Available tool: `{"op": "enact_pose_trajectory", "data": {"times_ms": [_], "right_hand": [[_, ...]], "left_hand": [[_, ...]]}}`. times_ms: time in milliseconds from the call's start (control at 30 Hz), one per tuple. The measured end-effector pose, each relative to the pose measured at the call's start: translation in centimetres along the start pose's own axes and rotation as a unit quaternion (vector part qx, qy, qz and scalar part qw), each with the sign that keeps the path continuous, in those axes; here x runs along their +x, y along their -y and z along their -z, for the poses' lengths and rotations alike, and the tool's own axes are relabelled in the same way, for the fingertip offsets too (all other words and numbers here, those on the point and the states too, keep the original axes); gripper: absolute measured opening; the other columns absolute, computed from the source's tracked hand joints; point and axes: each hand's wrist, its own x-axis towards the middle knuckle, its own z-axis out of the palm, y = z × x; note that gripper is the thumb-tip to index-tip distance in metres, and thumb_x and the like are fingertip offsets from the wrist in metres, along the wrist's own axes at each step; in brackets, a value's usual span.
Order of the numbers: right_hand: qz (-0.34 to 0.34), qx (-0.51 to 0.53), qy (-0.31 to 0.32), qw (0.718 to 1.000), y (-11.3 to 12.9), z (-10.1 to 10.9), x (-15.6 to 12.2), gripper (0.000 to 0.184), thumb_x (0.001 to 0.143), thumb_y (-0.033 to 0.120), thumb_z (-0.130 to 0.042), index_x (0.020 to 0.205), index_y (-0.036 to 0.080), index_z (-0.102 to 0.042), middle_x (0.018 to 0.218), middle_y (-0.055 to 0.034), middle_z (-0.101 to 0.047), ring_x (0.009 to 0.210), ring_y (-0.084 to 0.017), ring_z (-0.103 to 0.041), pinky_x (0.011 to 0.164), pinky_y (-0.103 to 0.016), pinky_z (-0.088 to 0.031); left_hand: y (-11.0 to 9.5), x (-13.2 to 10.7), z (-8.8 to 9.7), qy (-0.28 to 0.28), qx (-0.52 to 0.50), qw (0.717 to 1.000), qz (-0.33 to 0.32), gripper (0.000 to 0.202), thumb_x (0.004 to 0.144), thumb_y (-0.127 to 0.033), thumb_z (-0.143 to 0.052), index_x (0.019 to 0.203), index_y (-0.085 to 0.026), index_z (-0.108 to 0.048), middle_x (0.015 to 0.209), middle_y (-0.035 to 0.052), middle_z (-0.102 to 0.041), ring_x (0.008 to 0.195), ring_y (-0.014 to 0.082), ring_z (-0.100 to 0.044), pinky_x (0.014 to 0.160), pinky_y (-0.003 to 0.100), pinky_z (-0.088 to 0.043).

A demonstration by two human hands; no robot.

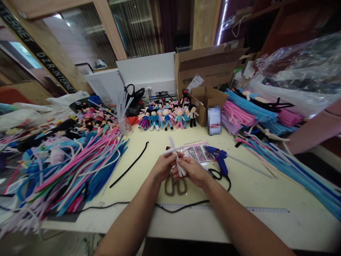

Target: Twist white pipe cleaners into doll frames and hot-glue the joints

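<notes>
Close together over the middle of the table, my left hand (164, 166) and my right hand (194, 172) both pinch white pipe cleaners (181, 170). The white strands cross between my fingertips, with ends sticking up and down; my fingers hide where they meet. Below my hands show the grey handles of scissors (169, 189), whose blades are hidden. A blue glue gun (221, 163) with a long glue stick lies to the right of my right hand. Behind my hands is a flat pack with pictures (201, 153). A single black pipe cleaner (130, 165) lies to the left.
Piles of coloured pipe cleaners (93, 161) cover the left, with more bundles (239, 112) at right. Several small dolls (167, 117) stand at the back before cardboard boxes (207, 67). A clear cup of sticks (124, 124) stands nearby. A black cable (112, 205) and a ruler (266, 210) cross the front.
</notes>
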Motion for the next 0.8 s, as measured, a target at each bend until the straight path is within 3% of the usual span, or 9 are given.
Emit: {"op": "enact_pose_trajectory", "data": {"times_ms": [233, 433, 567, 800], "right_hand": [[-0.004, -0.03, -0.009, 1.0, 0.26, 0.4, -0.05, 0.032, 0.076, 0.046, -0.062, 0.087, 0.015, -0.061, 0.066, 0.0002, -0.062, 0.054, -0.01, -0.061, 0.054, -0.024, -0.05], [-0.021, -0.031, -0.022, 0.999, 0.0, 0.21, 0.1, 0.032, 0.076, 0.047, -0.063, 0.086, 0.016, -0.059, 0.067, -0.0008, -0.064, 0.055, -0.011, -0.062, 0.054, -0.025, -0.051], [-0.036, -0.044, 0.001, 0.998, -0.11, 0.31, 0.05, 0.034, 0.078, 0.048, -0.06, 0.09, 0.017, -0.06, 0.075, -0.0033, -0.066, 0.062, -0.013, -0.064, 0.057, -0.026, -0.052], [-0.03, -0.097, -0.027, 0.994, -0.06, 0.14, 0.2, 0.031, 0.069, 0.043, -0.07, 0.074, 0.015, -0.058, 0.06, 0.0004, -0.062, 0.053, -0.01, -0.059, 0.054, -0.023, -0.047]], "left_hand": [[-0.4, 0.25, 0.42, 0.012, -0.024, 1.0, -0.009, 0.036, 0.07, -0.041, -0.068, 0.093, -0.012, -0.069, 0.096, 0.0122, -0.068, 0.089, 0.0194, -0.06, 0.083, 0.031, -0.044], [-0.32, 0.39, 0.63, 0.026, 0.032, 0.999, -0.001, 0.031, 0.071, -0.035, -0.069, 0.089, -0.01, -0.07, 0.082, 0.0085, -0.067, 0.073, 0.0135, -0.057, 0.071, 0.025, -0.043], [-0.43, 0.43, 0.74, -0.001, 0.033, 0.999, -0.014, 0.028, 0.067, -0.035, -0.072, 0.082, -0.011, -0.071, 0.077, 0.0065, -0.065, 0.067, 0.0114, -0.055, 0.066, 0.024, -0.041], [-0.35, 0.49, 0.7, -0.041, 0.069, 0.996, -0.028, 0.03, 0.065, -0.038, -0.072, 0.082, -0.012, -0.07, 0.08, 0.0072, -0.066, 0.071, 0.0141, -0.056, 0.064, 0.024, -0.04]]}}
